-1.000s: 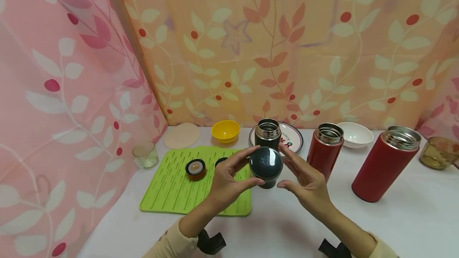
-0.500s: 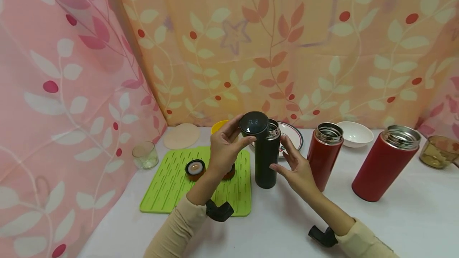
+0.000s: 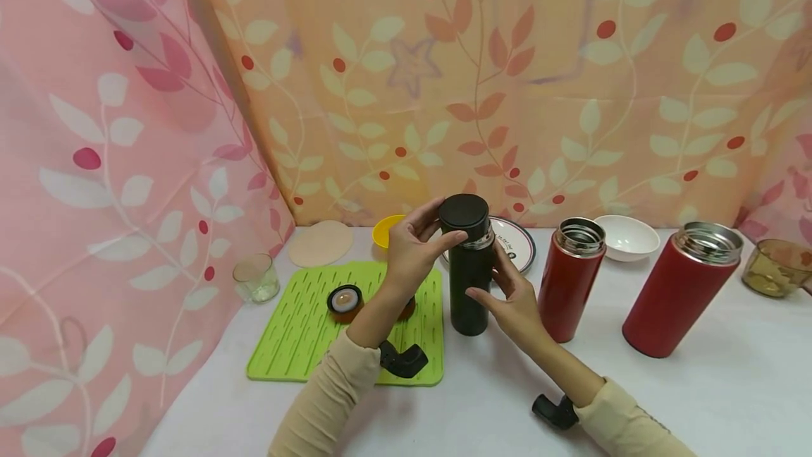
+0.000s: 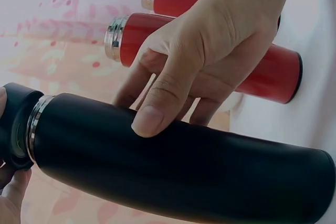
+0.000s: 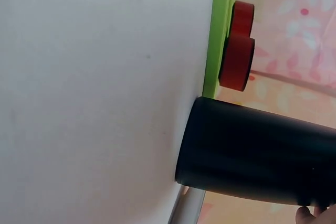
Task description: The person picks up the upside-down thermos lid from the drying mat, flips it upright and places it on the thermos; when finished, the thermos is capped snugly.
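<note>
A black flask [image 3: 469,288] stands upright on the white table [image 3: 507,400], just right of the green mat [image 3: 298,333]. Its black lid [image 3: 464,211] sits on the flask's mouth, with a steel ring showing under it. My left hand [image 3: 439,228] grips the lid from the left, thumb in front. My right hand [image 3: 491,279] holds the flask's body from the right. In the left wrist view the right hand [image 4: 173,98] has its thumb and fingers curled around the black flask [image 4: 184,166]. The right wrist view shows the black flask's base [image 5: 247,153] beside the green mat [image 5: 220,30].
Two open red flasks [image 3: 571,281] [image 3: 679,291] stand to the right. A plate [image 3: 517,242], white bowl [image 3: 628,237], yellow bowl [image 3: 383,230] and amber glass bowl [image 3: 774,269] line the back. The mat holds a lid [image 3: 345,300]; a glass [image 3: 256,277] stands left.
The lid was held in front of the flask between both hands. My left hand lifted it onto the flask's mouth, and my right hand moved to the flask's body.
</note>
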`<state>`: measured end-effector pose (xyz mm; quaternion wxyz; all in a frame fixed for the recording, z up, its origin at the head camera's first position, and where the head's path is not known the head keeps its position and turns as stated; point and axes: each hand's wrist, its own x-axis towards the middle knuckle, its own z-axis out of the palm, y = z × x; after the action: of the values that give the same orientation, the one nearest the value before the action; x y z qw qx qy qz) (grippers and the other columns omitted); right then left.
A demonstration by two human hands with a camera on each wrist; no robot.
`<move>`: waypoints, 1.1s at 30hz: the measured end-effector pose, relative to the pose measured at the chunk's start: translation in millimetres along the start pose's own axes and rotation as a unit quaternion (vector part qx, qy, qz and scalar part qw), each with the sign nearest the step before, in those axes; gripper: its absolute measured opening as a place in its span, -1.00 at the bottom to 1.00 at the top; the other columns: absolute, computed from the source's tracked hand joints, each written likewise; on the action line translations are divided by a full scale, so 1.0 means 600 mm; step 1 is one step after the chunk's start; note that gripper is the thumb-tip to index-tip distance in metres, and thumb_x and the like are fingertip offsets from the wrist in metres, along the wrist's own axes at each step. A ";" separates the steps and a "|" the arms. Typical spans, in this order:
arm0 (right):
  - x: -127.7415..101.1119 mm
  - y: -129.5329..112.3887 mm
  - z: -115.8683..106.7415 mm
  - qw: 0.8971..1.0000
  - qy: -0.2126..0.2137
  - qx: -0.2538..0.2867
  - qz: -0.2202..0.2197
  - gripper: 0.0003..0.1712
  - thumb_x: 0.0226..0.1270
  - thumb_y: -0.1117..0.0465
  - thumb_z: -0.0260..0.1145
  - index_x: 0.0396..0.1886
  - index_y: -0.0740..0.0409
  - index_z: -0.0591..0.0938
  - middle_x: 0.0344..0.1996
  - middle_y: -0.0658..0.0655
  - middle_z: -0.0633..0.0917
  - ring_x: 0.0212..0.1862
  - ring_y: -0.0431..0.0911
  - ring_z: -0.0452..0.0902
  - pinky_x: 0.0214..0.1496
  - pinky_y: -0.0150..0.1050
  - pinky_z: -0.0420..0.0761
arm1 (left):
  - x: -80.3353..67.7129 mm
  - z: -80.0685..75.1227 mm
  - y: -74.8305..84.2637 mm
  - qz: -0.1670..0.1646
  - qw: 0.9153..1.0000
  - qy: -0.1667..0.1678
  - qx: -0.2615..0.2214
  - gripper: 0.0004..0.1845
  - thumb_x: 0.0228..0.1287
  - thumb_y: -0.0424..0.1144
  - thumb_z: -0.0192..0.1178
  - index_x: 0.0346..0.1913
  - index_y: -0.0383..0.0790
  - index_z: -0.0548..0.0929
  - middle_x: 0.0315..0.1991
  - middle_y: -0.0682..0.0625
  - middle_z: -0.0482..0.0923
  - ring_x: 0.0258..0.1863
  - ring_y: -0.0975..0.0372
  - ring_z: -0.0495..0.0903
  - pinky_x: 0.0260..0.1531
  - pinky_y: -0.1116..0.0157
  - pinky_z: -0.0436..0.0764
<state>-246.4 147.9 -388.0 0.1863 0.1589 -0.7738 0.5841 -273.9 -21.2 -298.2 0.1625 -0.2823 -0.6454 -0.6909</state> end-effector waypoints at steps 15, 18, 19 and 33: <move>0.002 -0.032 0.007 1.000 0.001 -0.006 0.012 0.01 0.07 0.30 0.38 0.44 0.12 0.01 0.39 0.19 0.20 0.34 0.09 0.23 0.26 -0.16 0.29 | 0.012 0.006 -0.008 -0.002 0.999 -0.022 0.029 -0.36 -0.02 -0.43 0.34 0.20 -0.39 0.42 0.14 -0.23 0.48 0.10 0.09 0.53 0.11 0.25 0.47; 0.000 -0.043 0.006 1.000 0.001 -0.011 0.016 -0.01 0.09 0.30 0.37 0.44 0.17 0.01 0.38 0.21 0.20 0.34 0.10 0.23 0.26 -0.16 0.29 | 0.012 0.007 -0.007 0.003 0.999 -0.023 0.037 -0.38 -0.01 -0.40 0.34 0.19 -0.38 0.42 0.13 -0.22 0.48 0.09 0.11 0.54 0.10 0.30 0.47; 0.000 -0.046 0.006 1.000 0.001 -0.012 0.016 -0.01 0.09 0.30 0.37 0.44 0.17 0.01 0.38 0.21 0.20 0.34 0.10 0.23 0.26 -0.16 0.29 | 0.012 0.007 -0.007 0.004 0.999 -0.022 0.039 -0.38 -0.01 -0.40 0.34 0.19 -0.37 0.43 0.13 -0.21 0.48 0.09 0.11 0.54 0.09 0.31 0.47; -0.001 -0.043 0.006 1.000 -0.002 -0.016 0.022 -0.01 0.10 0.27 0.36 0.44 0.17 0.00 0.39 0.21 0.19 0.33 0.10 0.24 0.26 -0.14 0.30 | 0.007 0.017 -0.006 0.013 0.999 0.001 0.041 -0.40 -0.04 -0.34 0.37 0.14 -0.37 0.46 0.06 -0.19 0.52 0.03 0.11 0.57 0.08 0.29 0.50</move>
<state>-234.3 137.6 -367.1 0.1743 0.1398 -0.7867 0.5755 -277.7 -10.2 -298.5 0.1835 -0.2831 -0.6694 -0.6619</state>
